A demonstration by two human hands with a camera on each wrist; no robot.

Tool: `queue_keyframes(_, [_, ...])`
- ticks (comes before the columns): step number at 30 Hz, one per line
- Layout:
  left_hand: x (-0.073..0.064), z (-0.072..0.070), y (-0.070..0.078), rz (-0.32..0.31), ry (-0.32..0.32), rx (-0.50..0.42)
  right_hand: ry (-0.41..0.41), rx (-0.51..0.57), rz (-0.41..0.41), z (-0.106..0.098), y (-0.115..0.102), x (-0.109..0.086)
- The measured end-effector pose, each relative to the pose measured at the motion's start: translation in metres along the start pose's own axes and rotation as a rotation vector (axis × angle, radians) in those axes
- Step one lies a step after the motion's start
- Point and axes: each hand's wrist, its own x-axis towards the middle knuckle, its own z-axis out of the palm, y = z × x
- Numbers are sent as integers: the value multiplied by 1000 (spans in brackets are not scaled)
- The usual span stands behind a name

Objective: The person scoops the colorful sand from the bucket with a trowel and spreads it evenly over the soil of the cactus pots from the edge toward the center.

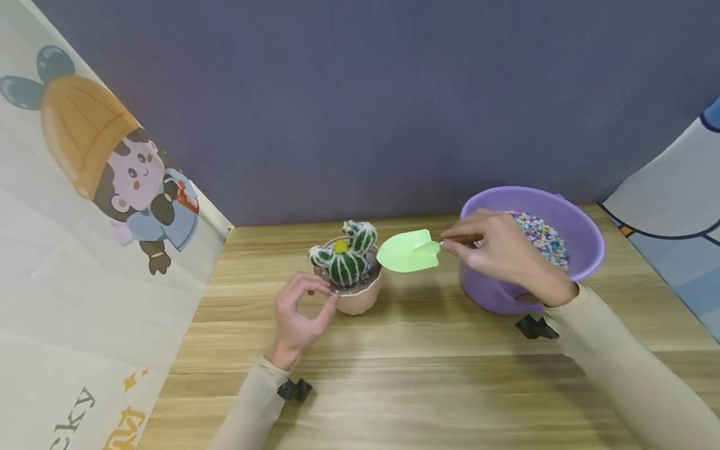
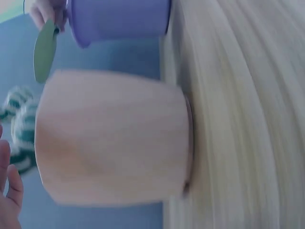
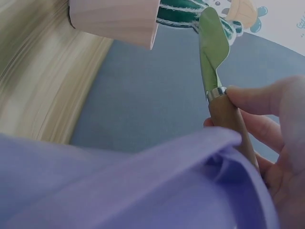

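Presently the right hand (image 1: 506,253) pinches the green trowel (image 1: 407,251), apparently empty, at the cactus pot's (image 1: 360,299) three o'clock; the left hand (image 1: 298,312) cups the pot loosely and should brace it firmly.

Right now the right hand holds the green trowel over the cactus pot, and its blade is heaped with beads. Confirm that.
Not quite. The right hand does hold the green trowel beside the cactus pot, its tip near the rim, but the blade is bare. The head view shows it flat and clean, and the right wrist view agrees. The beads sit in the purple bucket.
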Motion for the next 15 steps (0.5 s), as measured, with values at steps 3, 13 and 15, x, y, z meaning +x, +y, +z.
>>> queue_keyframes(3, [3,9,7,71,-41,-8,15,-11,-1,-4,2,-3])
queue_keyframes(13, [7,31,21,123,-108,-19,30,-18,28,-14,11,-17])
queue_keyframes(15, [9,36,23,111,-92,-22,45,-23,44,-16,13,-19])
